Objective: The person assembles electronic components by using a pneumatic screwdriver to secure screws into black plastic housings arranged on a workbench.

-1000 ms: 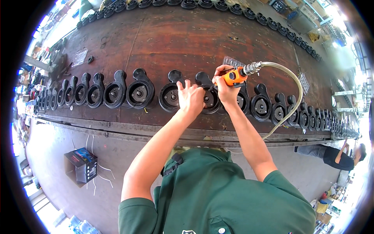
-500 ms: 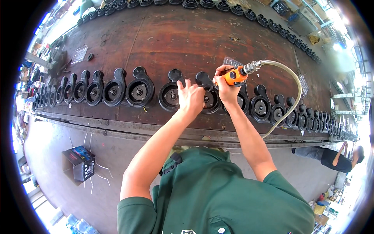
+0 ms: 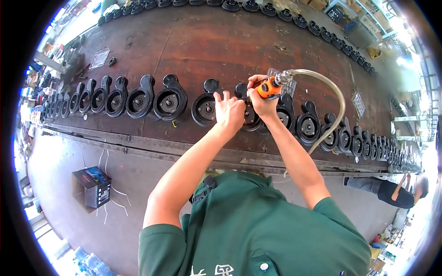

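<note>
My right hand is wrapped around an orange air-powered hand tool, held tilted above a round black housing with a disc-shaped arm. A metal coupling joins the tool to a clear hose. Over the left part of that housing lies my left hand. Its outer fingers stretch away from me, while the thumb side is bent in towards the tool; what it pinches there is hidden. The tool's working tip is also hidden by my hands. Just left stands another black housing, with a metal centre.
Similar housings line the near edge of the worn reddish-brown table. Another row of black parts follows its far edge. Clear plastic trays lie on the table. An open carton is on the floor; a person stands at far right.
The tool and my right hand have shifted slightly left, closer to my left hand. The whole view has shifted slightly, and my left hand stays at the same housing.
</note>
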A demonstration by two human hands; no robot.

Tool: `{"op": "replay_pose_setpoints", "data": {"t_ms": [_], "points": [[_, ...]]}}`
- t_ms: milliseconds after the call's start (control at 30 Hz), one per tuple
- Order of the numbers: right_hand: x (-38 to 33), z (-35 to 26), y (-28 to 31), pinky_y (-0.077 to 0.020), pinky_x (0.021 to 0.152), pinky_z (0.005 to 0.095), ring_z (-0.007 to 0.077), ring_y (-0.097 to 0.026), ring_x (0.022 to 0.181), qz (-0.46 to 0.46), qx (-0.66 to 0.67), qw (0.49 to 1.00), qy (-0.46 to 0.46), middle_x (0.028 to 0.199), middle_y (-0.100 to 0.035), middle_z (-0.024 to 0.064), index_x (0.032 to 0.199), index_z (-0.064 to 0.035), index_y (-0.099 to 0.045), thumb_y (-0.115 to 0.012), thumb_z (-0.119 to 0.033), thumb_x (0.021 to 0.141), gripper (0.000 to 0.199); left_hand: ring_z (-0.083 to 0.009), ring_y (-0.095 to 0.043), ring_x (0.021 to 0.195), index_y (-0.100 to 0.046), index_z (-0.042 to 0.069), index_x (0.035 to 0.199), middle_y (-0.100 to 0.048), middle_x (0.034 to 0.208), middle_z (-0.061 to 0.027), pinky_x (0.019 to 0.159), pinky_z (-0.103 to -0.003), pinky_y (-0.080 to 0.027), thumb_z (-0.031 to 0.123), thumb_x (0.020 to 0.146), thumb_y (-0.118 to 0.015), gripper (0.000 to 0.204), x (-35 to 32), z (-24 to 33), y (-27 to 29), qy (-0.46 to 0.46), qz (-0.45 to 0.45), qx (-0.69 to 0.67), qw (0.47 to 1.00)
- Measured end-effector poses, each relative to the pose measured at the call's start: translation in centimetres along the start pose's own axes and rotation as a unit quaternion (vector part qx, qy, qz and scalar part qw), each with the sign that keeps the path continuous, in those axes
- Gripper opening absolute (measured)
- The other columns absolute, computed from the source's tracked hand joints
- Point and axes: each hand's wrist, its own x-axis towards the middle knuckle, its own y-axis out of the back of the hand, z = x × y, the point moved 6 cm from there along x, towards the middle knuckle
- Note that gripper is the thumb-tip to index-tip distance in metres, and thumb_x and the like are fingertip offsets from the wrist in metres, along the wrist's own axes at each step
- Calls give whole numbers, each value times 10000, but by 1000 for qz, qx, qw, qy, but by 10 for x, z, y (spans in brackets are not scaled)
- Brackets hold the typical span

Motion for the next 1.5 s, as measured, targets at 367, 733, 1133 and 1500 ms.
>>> {"op": "replay_pose_setpoints", "data": {"t_ms": [367,733,1133,1500], "points": [[1,-14,18,-533,617,247,114,-636,695,58,47,997,-18,836,-656,55,1014,16,-632,-628,81,827,198,-314,-550,1185,-811,206,959,-716,1021,-50,1069,-600,-344,337,661,-894,336,4,1,0,5,-55,25,998],[1,-13,17,-539,608,252,119,-639,683,66,63,995,-27,824,-653,57,1004,25,-621,-620,88,816,199,-310,-562,1165,-811,204,956,-721,993,-48,1051,-584,-366,344,658,-892,339,4,0,0,0,-48,31,998],[-1,-9,12,-542,611,245,112,-642,697,38,51,998,-18,839,-656,57,1001,9,-623,-639,96,804,215,-308,-562,1168,-810,216,968,-715,1002,-44,1066,-595,-355,340,664,-891,339,3,0,1,2,-48,20,999],[4,-5,5,-538,661,251,116,-657,742,6,24,1000,-11,862,-666,51,972,-2,-627,-636,96,794,203,-281,-584,1121,-801,214,936,-713,980,-29,999,-572,-359,346,671,-878,305,9,-2,-4,-19,-61,36,997]]}}
